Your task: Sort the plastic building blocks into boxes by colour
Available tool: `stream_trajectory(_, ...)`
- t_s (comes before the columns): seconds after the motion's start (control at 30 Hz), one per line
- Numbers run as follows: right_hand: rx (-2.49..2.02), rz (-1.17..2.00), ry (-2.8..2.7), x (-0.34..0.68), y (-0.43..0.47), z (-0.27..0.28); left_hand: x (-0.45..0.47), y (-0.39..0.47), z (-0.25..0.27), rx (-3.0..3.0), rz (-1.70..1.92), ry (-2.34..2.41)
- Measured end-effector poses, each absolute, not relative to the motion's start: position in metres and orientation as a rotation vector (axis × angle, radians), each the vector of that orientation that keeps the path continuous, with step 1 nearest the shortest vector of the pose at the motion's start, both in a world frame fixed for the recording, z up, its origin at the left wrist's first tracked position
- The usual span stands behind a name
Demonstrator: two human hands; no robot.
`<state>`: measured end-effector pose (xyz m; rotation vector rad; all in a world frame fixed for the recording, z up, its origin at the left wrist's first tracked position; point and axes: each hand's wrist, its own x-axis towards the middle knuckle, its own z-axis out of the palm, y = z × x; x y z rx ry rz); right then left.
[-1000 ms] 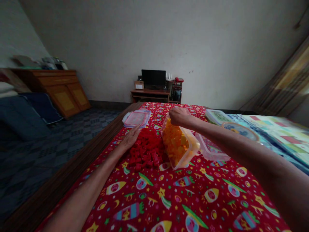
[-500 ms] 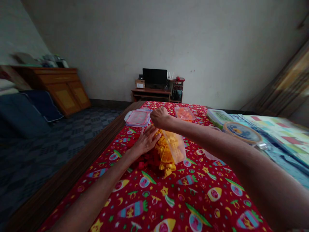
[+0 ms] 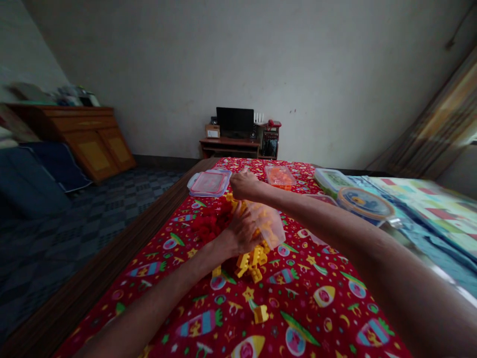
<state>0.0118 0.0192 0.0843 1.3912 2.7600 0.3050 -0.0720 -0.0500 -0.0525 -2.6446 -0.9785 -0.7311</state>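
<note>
A clear plastic container [image 3: 275, 232] lies tipped on its side, its mouth toward the left, with yellow building blocks [image 3: 257, 255] in it and spilled out in front. My right hand [image 3: 244, 185] is closed at the container's far edge, and its fingertips are hidden. At the mouth, my left hand [image 3: 244, 232] rests on the yellow blocks with its fingers stretched out and apart. A heap of red building blocks [image 3: 211, 224] sits just left of that hand. One yellow block [image 3: 261, 313] lies alone closer to me.
A patterned red cloth [image 3: 167, 308] covers the table. Farther back are a clear lidded container [image 3: 209, 183] on the left and a box of orange blocks [image 3: 280, 176]. To the right stand a green-edged container [image 3: 331, 180] and a round-lidded one [image 3: 365, 203].
My left hand has moved right and nearer, from the red heap's side onto the yellow blocks. More yellow blocks have spilled toward me, one rolling clear. The right hand keeps its grip.
</note>
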Motion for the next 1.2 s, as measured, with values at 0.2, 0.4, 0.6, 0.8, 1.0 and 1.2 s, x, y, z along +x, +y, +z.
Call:
stream_trajectory(0.2,1.486,0.458,2.680,0.030,0.013,0.098,-0.053,-0.070,-0.034,-2.701,-0.662,-0.992)
stream_trajectory(0.4,1.453,0.526,2.666,0.047,0.002,0.109,-0.054,-0.069,-0.027,-2.677,-0.627,-1.112)
stream_trajectory(0.6,1.550,0.673,2.676,0.049,-0.004,0.116,-0.055,-0.074,-0.016,-2.621,-0.575,-1.186)
stream_trajectory(0.8,1.589,0.755,2.628,0.050,-0.021,0.124,-0.053,-0.076,-0.011,-2.635,-0.520,-1.170)
stream_trajectory(1.0,1.655,0.794,2.636,0.054,-0.019,0.121,-0.041,-0.093,-0.006,-2.829,-0.595,-0.907)
stream_trajectory(1.2,1.741,0.737,2.658,0.066,-0.005,0.127,-0.029,-0.145,-0.017,-3.146,-0.298,-0.522)
